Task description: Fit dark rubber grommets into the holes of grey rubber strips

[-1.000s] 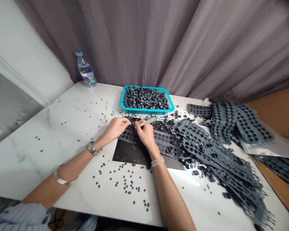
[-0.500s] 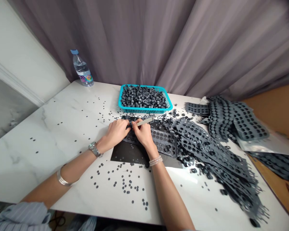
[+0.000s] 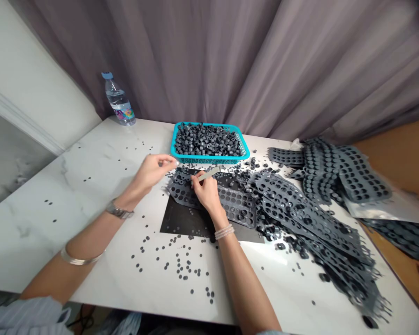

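My right hand [image 3: 206, 191] is closed around a pale, pen-like tool [image 3: 210, 174], with its fingers over a dark perforated rubber sheet [image 3: 182, 191]. The sheet has rows of round holes and lies on a black mat [image 3: 178, 219]. Just left of the sheet, my left hand [image 3: 152, 171] hovers in front of the basket's left corner. Its thumb and forefinger come together at the tips; anything between them is too small to make out. Small dark discs [image 3: 188, 269] lie scattered over the table around the mat.
A turquoise basket [image 3: 209, 161] full of small dark rubber pieces [image 3: 207, 139] stands behind the mat. Perforated sheets [image 3: 300, 218] are heaped at the right, with more sheets [image 3: 321, 167] behind. A water bottle [image 3: 120, 102] stands at the back left, before a grey curtain [image 3: 195, 60].
My left hand has come off the sheet, moving left and up away from my right hand. The sheet's left end now shows. My right hand keeps its place with the tool.
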### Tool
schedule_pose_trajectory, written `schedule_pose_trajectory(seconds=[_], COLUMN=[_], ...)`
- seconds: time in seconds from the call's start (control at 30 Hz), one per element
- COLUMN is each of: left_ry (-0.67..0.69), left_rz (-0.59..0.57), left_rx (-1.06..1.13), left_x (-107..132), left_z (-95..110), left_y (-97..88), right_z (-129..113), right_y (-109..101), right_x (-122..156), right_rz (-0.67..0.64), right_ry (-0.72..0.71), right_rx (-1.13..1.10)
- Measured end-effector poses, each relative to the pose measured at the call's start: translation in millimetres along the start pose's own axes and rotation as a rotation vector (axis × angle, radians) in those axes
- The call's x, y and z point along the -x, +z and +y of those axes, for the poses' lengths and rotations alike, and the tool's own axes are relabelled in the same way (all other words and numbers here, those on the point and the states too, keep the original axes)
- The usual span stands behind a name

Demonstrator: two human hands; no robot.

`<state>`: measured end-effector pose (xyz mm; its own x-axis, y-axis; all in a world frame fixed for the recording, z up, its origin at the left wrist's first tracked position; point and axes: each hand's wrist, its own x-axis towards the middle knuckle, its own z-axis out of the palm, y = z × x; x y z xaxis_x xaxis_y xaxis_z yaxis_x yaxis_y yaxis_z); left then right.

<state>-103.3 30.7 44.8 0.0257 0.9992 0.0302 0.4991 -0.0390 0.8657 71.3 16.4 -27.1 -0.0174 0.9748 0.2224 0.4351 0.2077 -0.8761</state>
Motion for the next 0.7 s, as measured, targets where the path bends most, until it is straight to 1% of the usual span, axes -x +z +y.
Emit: schedule_pose_trajectory(seconds=[0.07, 0.1, 0.13, 0.2, 0.27, 0.33, 0.43, 0.53, 0.7], left_ry=[-0.136, -0.216, -0.29, -0.404, -0.459, -0.466, -0.453, -0.465, -0.536], left_rz=[-0.047, -0.103, -0.172, -0.286, -0.351, -0.379, -0.399, -0.39, -0.316], left_rx=[0.419, 0.626, 0.785, 0.979, 1.042, 1.058, 1.107, 1.167, 1.212], left_x=[-2, -2, -2, -2, -1, 0, 3, 7, 12], left_z=[6, 8, 9, 10, 12, 16, 24, 32, 38], left_y=[-10.8, -12.4, -11.7, -5.1, 3.7, 10.2, 13.4, 13.8, 17.4], right_z=[3, 4, 6, 8, 9, 10, 11, 11, 9], right_y=[0, 0, 0, -2, -4, -7, -11, -12, -12], right_x=[0, 0, 0, 0, -1, -2, -3, -3, -2], right_rz=[0.023, 0.04, 0.06, 0.116, 0.173, 0.213, 0.233, 0.238, 0.224], right_ry=[0.028, 0.044, 0.059, 0.102, 0.149, 0.179, 0.18, 0.188, 0.192], right_rx=[-0.06, -0.09, -0.114, -0.21, -0.333, -0.431, -0.465, -0.495, -0.521])
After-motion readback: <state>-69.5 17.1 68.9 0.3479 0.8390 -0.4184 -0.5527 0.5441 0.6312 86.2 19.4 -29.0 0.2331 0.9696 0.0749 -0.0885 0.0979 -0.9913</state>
